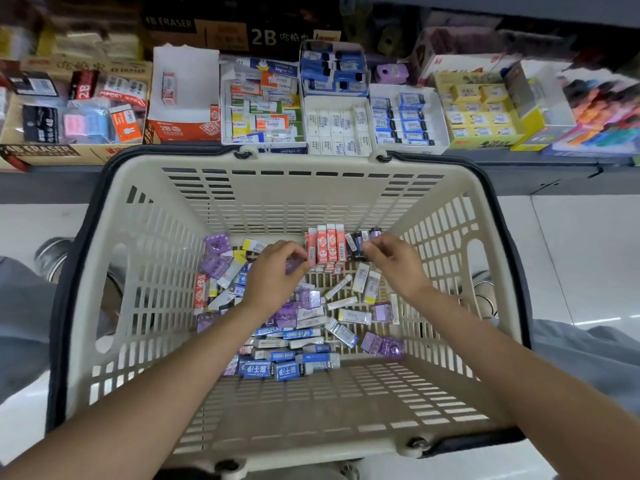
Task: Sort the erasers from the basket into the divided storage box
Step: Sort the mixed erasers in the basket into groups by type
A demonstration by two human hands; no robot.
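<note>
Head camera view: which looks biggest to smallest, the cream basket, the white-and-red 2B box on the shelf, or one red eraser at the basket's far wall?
1. The cream basket, by far the largest.
2. The white-and-red 2B box.
3. One red eraser.

The box sits farther from the camera, so it likely looks smaller than it is; the order holds anyway.

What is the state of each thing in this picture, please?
basket: upright, partly filled with loose erasers
red erasers: standing in a row
left hand: pinching the red row's end
right hand: pinching dark erasers
2B box: open, nearly empty
</note>
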